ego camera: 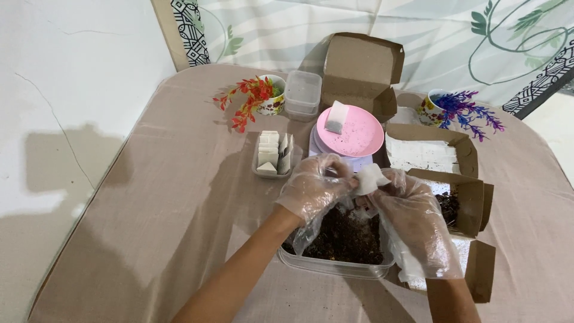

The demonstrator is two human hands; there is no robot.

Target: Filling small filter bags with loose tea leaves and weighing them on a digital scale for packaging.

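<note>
Both my hands wear thin clear plastic gloves. My left hand (314,188) and my right hand (412,209) together pinch a small white paper sachet (371,177), held above a clear plastic tub (335,264) filled with dark loose crumbs. Just beyond the sachet stands a pink plate (356,134) on a small white scale, with one filled white sachet (336,117) lying on it. A small clear tray (261,173) to the left holds several flat white sachets standing on edge.
Open brown cardboard boxes sit behind the plate (362,63) and to the right (430,149), (469,200). Stacked clear tubs (302,93) stand at the back. Two small cups hold artificial flowers, red (254,98) and purple (457,107). A beige cloth (167,197) covers the table.
</note>
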